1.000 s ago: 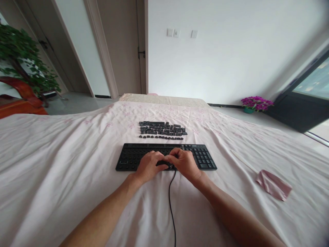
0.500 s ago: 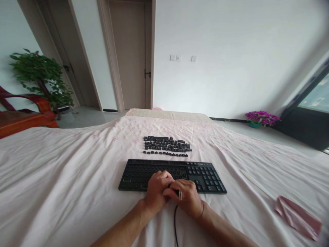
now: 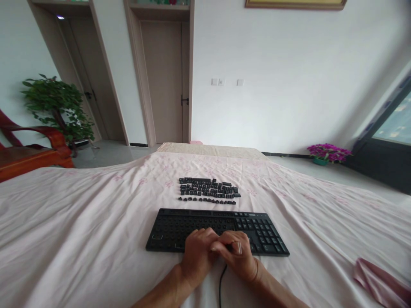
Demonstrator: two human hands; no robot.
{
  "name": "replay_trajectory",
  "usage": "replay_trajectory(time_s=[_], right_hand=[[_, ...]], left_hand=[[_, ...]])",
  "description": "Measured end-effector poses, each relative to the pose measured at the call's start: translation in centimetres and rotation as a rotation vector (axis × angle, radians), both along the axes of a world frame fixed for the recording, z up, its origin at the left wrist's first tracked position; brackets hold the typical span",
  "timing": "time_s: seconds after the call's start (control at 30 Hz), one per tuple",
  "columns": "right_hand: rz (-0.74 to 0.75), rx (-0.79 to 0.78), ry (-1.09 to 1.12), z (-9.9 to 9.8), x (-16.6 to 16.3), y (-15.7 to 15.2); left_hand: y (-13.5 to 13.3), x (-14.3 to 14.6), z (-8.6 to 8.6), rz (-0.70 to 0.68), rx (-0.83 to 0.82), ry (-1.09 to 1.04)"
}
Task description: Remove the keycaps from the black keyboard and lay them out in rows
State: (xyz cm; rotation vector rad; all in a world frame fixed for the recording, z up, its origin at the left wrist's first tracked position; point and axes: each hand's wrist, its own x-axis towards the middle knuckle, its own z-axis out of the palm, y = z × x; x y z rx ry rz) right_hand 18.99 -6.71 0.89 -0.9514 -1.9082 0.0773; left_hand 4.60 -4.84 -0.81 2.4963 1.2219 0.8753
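Keyboard [image 3: 218,220], black, lies flat on a pale pink flowered cloth [image 3: 96,222], long side across the scene. My two hands meet over its near edge, right of middle. Left hand [image 3: 199,248]: knuckles up, fingers bent down, tips out of sight; cannot tell how far that grip is closed or whether it pinches anything. Right hand [image 3: 236,252]: grip curled tight around a small dark piece with pale metal prongs [image 3: 238,248], prongs showing between the fingers; rest of the piece hidden. Right thumb reaches left, against the left hand.

Keyboard's left and middle blocks show bare low stubs, with thin pale wire outlines near the near left corner. Number pad [image 3: 266,231] at the right end has its keys on. Dark cable [image 3: 221,282] runs across the cloth toward me, just under my wrists.

Loose keycaps [image 3: 208,188] lie just beyond the keyboard's far edge, in rough rows; the nearest row is a spaced line of small ones. Dusty pink fabric [image 3: 380,280] lies well to the right, near side, partly out of view. Far left: leafy plant [image 3: 58,107], reddish wooden chair [image 3: 45,145]. Far right, on the floor: purple flowers [image 3: 329,152] in a green pot.
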Motion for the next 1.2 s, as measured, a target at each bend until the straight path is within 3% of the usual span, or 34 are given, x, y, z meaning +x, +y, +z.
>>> replay_trajectory(time_s=[0.13, 0.23, 0.43, 0.57, 0.77, 0.93, 1.03, 1.2], right_hand=[[0.06, 0.097, -0.233, 0.9, -0.4, -0.3], [0.069, 0.168, -0.286, 1.3, -0.7, -0.4], [-0.023, -0.014, -0.066, 1.2, -0.8, 0.1], [-0.046, -0.049, 0.012, 1.0, -0.7, 0.6], [-0.05, -0.083, -0.142, 1.3, -0.3, 0.4], [-0.204, -0.082, -0.318, 3.9, 1.2, 0.8], [-0.278, -0.214, -0.36, 5.5, 2.1, 2.0], [-0.138, -0.411, -0.422, 6.0, 1.9, 3.5]], left_hand=[[-0.1, -0.1, 0.1, -0.017, -0.013, 0.008], [0.0, -0.2, 0.0, -0.027, -0.014, 0.006], [0.4, 0.0, -0.7, 0.011, 0.043, 0.05], [0.4, 0.0, -1.0, 0.018, 0.037, 0.012], [0.4, -0.5, 0.3, 0.018, -0.223, -0.245], [1.2, -0.7, 0.9, 0.096, -0.486, -0.479], [1.8, -0.9, 0.5, 0.092, -0.508, -0.595], [2.3, -1.3, 0.0, 0.035, -0.542, -0.735]])
